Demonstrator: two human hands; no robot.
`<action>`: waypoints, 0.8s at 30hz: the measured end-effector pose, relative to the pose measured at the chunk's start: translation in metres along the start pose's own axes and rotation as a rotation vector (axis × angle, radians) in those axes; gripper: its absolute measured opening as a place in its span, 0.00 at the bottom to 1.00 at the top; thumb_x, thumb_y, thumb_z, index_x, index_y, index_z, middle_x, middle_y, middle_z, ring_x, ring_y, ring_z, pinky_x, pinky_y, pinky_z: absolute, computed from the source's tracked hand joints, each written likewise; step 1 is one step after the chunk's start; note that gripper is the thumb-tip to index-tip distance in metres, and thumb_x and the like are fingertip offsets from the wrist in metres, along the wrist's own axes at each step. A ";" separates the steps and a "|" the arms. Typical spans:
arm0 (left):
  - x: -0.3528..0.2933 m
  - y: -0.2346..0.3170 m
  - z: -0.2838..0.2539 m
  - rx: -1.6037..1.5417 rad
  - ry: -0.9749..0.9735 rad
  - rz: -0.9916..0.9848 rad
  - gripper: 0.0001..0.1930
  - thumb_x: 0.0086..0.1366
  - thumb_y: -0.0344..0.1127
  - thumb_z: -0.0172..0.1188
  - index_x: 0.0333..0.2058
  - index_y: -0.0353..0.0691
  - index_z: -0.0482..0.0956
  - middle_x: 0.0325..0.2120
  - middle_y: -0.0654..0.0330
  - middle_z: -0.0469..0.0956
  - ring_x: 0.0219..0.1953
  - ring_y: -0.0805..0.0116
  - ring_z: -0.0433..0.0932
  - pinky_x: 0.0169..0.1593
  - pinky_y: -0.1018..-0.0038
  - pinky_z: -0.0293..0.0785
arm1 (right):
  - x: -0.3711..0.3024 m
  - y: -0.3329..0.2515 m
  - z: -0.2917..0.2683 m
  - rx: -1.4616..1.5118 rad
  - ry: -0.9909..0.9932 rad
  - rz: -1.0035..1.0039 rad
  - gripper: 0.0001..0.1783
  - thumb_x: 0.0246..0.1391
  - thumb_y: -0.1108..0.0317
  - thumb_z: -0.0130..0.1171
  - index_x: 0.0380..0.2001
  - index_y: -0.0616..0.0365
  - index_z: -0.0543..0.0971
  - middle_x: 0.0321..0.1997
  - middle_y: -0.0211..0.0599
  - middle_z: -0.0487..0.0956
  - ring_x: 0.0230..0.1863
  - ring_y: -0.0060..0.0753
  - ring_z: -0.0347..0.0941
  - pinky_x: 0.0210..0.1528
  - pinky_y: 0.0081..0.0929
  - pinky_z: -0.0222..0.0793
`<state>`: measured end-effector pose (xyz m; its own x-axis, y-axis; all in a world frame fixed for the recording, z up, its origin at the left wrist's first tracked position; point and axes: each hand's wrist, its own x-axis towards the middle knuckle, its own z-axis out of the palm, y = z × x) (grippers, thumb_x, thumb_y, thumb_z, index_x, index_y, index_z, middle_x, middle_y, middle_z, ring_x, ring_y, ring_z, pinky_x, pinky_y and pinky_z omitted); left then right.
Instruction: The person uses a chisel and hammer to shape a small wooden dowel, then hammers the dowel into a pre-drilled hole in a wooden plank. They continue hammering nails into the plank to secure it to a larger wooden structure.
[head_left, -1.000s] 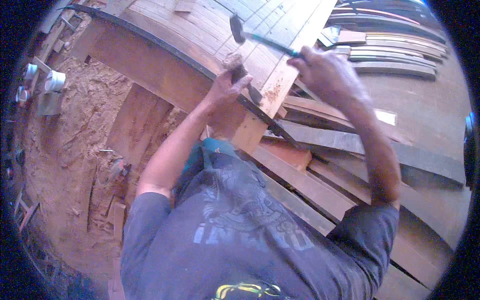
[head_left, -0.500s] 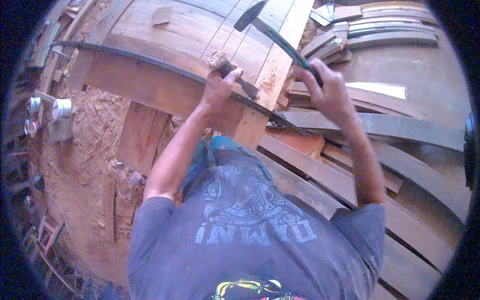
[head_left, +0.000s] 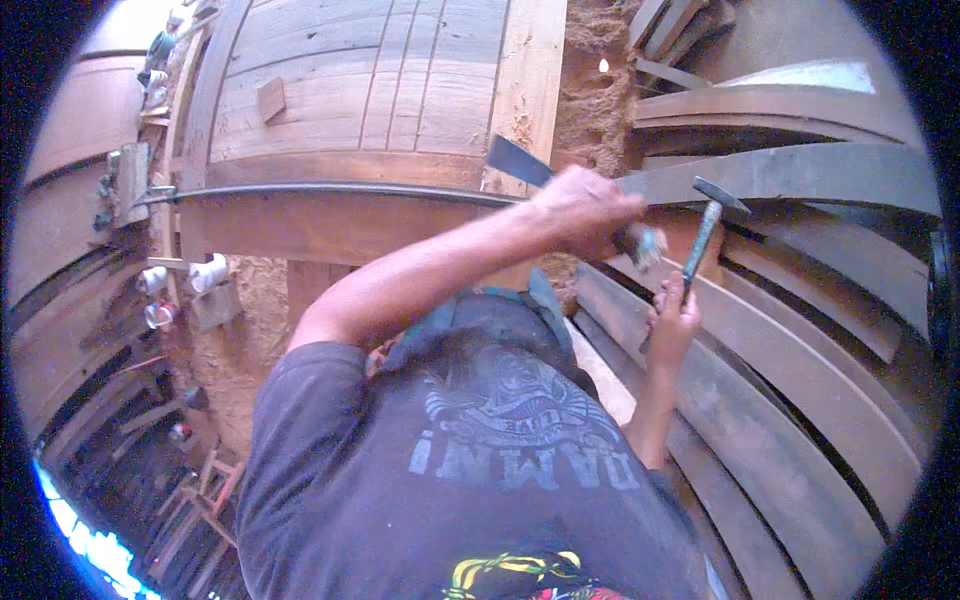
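My left hand [head_left: 588, 212] is closed around a wood chisel [head_left: 518, 160] and reaches across to the right. Its flat blade points up and left above the panel's corner, while the worn handle end juts out below my fist. Lower on the right, my right hand [head_left: 675, 318] grips a hammer [head_left: 708, 228] by its dark handle, head upward. Beyond my left forearm lies a wooden panel [head_left: 310, 130] with grooved boards and a pale side rail [head_left: 530, 70], dotted with wood shavings [head_left: 520, 125]. A long dark metal bar [head_left: 350, 187] runs along its near edge.
A small wood block [head_left: 271, 100] rests on the panel. Long planks [head_left: 780, 400] are stacked at my right, with curved boards [head_left: 800, 180] farther off. White cups [head_left: 208, 272] stand at the left, near sawdust-covered ground [head_left: 220, 380].
The chisel has left the panel's near right corner and swung right, its blade now pointing up-left. My right hand has lowered the hammer from its raised position toward my body.
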<state>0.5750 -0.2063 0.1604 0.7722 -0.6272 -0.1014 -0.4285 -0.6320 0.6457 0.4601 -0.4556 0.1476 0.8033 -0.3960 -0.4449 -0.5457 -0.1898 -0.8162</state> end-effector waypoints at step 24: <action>0.032 -0.046 0.086 -0.046 0.130 -0.083 0.15 0.56 0.47 0.70 0.37 0.47 0.80 0.29 0.49 0.84 0.36 0.43 0.84 0.40 0.48 0.79 | 0.005 -0.037 -0.099 0.605 0.471 -0.355 0.23 0.74 0.43 0.52 0.37 0.52 0.77 0.19 0.22 0.64 0.16 0.18 0.60 0.16 0.20 0.56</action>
<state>0.5796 -0.2363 0.0626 0.8595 -0.5078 -0.0586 -0.3415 -0.6556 0.6734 0.4606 -0.5396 0.2122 0.6464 -0.7623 -0.0339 0.0502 0.0868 -0.9950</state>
